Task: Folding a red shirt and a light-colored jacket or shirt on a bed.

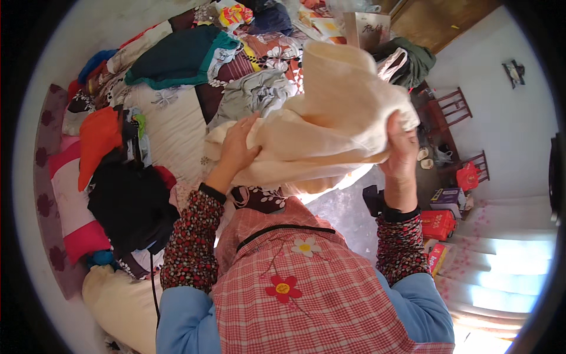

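Held up in front of me is a thick cream garment (330,130), bunched and folded, with a wide tube-like part standing up at its top. Its exact kind cannot be made out. My left hand (239,147) holds its left end, thumb and fingers on the cloth. At the right end, my right hand (401,144) is closed round the fabric, with some fingers hidden behind it. Just beyond the left hand lies a crumpled grey garment (253,93) on the bed.
Clothes cover much of the bed: a dark green garment (177,58), an orange one (100,141) and a black heap (132,203) on the left. A wooden chair (454,106), red boxes (437,224) and a pale curtain (501,259) stand to the right.
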The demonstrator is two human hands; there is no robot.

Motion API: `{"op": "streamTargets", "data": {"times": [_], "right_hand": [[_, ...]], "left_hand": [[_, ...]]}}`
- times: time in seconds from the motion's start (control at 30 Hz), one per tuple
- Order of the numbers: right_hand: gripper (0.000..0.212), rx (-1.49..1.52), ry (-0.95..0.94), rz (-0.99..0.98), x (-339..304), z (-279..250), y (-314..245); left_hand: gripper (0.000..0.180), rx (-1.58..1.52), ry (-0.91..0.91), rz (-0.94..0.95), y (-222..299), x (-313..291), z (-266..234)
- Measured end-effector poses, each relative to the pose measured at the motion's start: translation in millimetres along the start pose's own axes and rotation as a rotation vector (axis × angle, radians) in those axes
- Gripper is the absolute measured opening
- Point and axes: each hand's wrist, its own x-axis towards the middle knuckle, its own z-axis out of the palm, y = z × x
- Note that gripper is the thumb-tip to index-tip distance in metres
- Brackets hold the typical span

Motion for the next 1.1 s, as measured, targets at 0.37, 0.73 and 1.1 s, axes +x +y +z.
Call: {"op": "streamTargets", "data": {"times": [0.37,0.73,1.1], "right_hand": [[0.044,-0.209,0.485,-0.291,-18.8,8.2,-143.8],[0.037,-0.945,0.865,-0.700,-65.8,-22.7,-261.8],[0.032,-1.968,0.308,-0.595,111.9,-269.4,-150.5]], "left_hand": [[0.025,-0.217,-0.060,-0.062,0.6,11.3,33.4],[0.030,-0.849,-0.199,0.023,97.0,10.2,-25.6],[0.029,-0.700,-0.057,-0.566,29.3,-48.5,43.9]]}}
